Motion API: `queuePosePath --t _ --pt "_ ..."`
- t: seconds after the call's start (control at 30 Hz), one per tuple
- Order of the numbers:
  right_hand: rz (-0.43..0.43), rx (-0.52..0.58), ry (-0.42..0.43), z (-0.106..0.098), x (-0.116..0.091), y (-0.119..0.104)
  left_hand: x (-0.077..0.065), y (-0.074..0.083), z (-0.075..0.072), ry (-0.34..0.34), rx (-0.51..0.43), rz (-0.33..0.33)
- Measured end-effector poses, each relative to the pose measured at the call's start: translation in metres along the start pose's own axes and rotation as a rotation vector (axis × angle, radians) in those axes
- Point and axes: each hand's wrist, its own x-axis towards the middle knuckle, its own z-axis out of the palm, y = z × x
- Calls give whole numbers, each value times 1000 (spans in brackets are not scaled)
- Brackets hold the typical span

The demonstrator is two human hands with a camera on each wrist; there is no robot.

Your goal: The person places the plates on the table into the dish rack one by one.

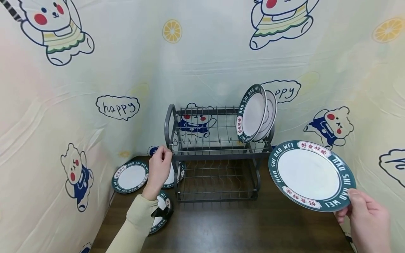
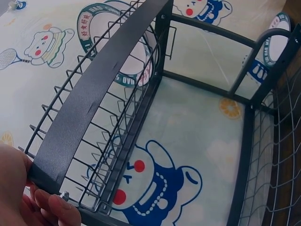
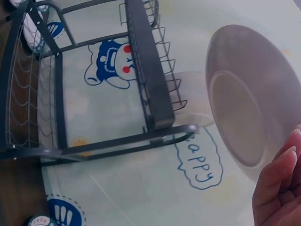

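My right hand (image 1: 368,219) pinches a white plate (image 1: 308,172) by its rim, thumb on top. The plate has a green lettered border and is held to the right of a dark two-tier dish rack (image 1: 218,156). Its pale underside faces the right wrist view. With curled fingers, my left hand (image 1: 159,168) grips the rack's upper left front corner; in the left wrist view the fingers (image 2: 61,209) wrap under the flat front bar. Two plates stand on edge at the right end of the upper tier, the nearer plate (image 1: 253,114) partly covering the other plate (image 1: 271,114).
On the brown table (image 1: 221,228), left of the rack, lie a plate (image 1: 131,176) near the wall cloth, another plate (image 1: 171,177) half behind my left hand, and a nearer plate (image 1: 159,225) partly under my sleeve. A printed cloth (image 1: 205,70) hangs behind and at both sides.
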Motion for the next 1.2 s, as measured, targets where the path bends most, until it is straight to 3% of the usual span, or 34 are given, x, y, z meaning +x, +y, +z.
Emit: queuePosePath --t 0.3,0.6,0.97,1.2 --pt "-92 -19 -59 6 3 -17 0 1 -2 2 -6 -9" --pt "-196 100 -92 18 5 -38 1 2 -2 -21 -16 -21" --pt "-326 132 -176 31 7 -61 1 0 -3 -24 -29 -22" --pt "-333 33 -212 36 8 -72 1 1 -3 -18 -21 -14"
